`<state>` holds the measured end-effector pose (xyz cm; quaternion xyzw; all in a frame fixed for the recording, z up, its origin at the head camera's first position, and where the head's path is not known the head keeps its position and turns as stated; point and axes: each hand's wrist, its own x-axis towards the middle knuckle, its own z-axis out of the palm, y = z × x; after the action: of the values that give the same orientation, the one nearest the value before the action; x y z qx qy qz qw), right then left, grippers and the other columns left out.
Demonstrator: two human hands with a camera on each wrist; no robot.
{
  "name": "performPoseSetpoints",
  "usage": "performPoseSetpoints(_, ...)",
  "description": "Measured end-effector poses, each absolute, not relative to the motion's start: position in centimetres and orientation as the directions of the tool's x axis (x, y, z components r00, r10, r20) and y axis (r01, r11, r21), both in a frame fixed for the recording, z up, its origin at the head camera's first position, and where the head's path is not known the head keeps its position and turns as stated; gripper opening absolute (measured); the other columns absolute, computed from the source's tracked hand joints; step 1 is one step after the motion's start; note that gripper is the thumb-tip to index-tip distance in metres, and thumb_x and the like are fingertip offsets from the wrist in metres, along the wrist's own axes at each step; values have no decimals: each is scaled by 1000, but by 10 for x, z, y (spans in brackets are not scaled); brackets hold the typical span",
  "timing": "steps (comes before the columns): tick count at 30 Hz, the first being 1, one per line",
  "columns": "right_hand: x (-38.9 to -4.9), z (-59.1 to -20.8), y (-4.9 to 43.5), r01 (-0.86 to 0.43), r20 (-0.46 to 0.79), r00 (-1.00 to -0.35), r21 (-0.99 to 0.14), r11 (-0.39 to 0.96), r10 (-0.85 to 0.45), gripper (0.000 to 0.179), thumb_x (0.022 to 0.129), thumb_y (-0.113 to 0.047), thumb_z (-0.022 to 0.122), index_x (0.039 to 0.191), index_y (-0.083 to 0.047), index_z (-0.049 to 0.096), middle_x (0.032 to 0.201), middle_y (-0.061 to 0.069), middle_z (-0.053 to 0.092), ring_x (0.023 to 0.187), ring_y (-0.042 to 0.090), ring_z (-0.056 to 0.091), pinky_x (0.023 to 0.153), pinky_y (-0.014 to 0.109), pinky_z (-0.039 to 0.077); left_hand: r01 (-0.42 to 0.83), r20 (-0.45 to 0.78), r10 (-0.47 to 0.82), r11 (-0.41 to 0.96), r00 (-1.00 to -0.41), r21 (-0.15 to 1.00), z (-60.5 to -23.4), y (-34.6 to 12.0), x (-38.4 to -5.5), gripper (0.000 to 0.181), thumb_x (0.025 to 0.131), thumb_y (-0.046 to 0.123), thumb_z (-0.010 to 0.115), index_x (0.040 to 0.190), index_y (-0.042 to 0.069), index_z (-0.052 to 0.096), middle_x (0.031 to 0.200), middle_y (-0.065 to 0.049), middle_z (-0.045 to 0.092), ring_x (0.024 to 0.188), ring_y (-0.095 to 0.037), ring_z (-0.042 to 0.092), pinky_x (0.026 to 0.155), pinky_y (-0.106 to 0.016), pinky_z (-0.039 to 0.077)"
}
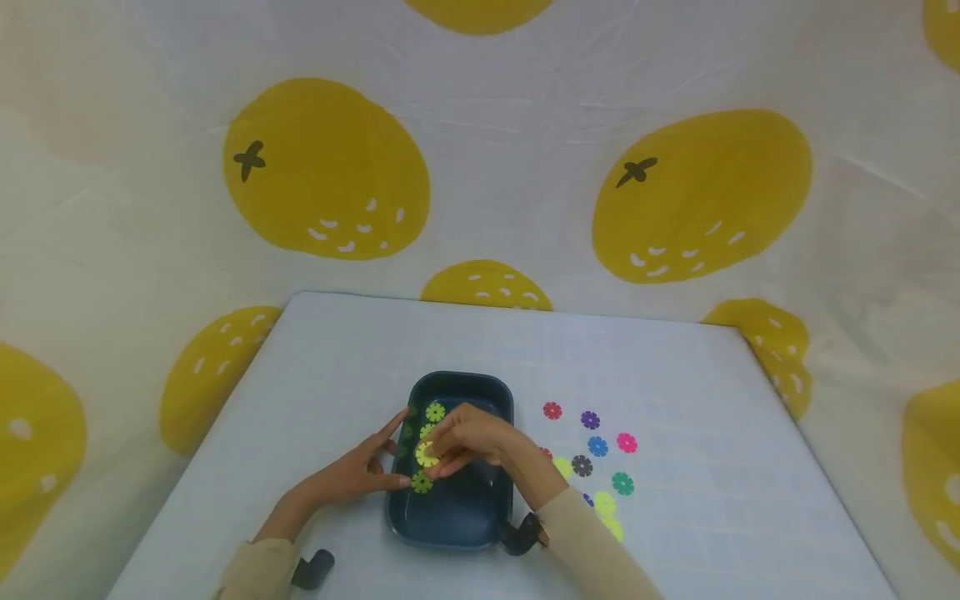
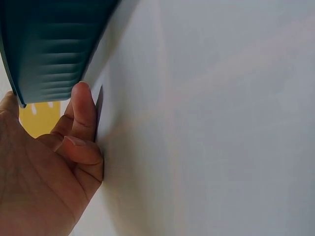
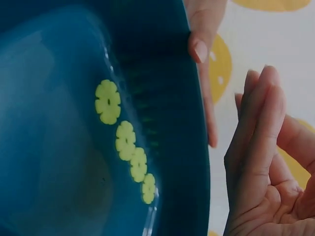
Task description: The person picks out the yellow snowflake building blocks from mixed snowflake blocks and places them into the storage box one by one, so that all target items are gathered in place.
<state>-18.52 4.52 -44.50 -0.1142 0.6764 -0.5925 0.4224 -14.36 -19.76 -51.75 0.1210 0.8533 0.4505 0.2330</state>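
A dark blue tray [image 1: 450, 533] contains several yellow-green notched discs [image 3: 107, 102] in a row along its left wall. At that left rim is my left hand [image 1: 351, 475], thumb and index finger spread apart and touching the edge. In the left wrist view, other fingers of the left hand [image 2: 54, 167] bend beside the tray's ridged outer wall [image 2: 54, 59]. Above the row in the head view hovers my right hand [image 1: 472, 437], partly covering the discs. The right wrist view shows the right hand [image 3: 266, 162] with fairly straight fingers and no disc visible in them.
Loose discs lie right of the tray on the white table [image 1: 720, 467], among them a red disc [image 1: 552, 410], a blue disc [image 1: 597, 447], a green disc [image 1: 622, 483] and a yellow-green disc [image 1: 604, 503]. My right forearm passes over some. Behind hangs a fruit-patterned cloth [image 1: 510, 183].
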Motion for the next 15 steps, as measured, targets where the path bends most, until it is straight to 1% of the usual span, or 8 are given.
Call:
performPoseSetpoints(5, -188, -441, 42, 340, -439, -609, -897, 283, -661, 18, 90, 0, 64, 104, 7, 74, 73, 11, 72, 58, 13, 70, 56, 25, 55, 14, -274, 427, 559, -862, 829, -517, -198, -143, 101, 87, 37, 77, 160, 37, 6, 122, -14, 51, 77, -18, 49, 67, -30, 42)
performPoseSetpoints(11, -190, -440, 39, 348, -445, -598, -894, 284, -667, 18, 91, 1, 63, 105, 7, 73, 73, 10, 71, 58, 13, 70, 55, 23, 54, 10, -279, 427, 560, -860, 828, -517, -198, -143, 100, 87, 38, 76, 159, 40, 6, 119, -12, 52, 77, -17, 50, 67, -29, 43)
performPoseSetpoints(15, -191, -440, 37, 344, -441, -588, -895, 283, -678, 19, 91, 1, 62, 106, 7, 73, 73, 10, 71, 59, 13, 70, 56, 23, 54, 20, -271, 431, 561, -861, 828, -518, -198, -143, 100, 88, 37, 76, 159, 40, 6, 120, -12, 51, 78, -17, 51, 68, -29, 43)
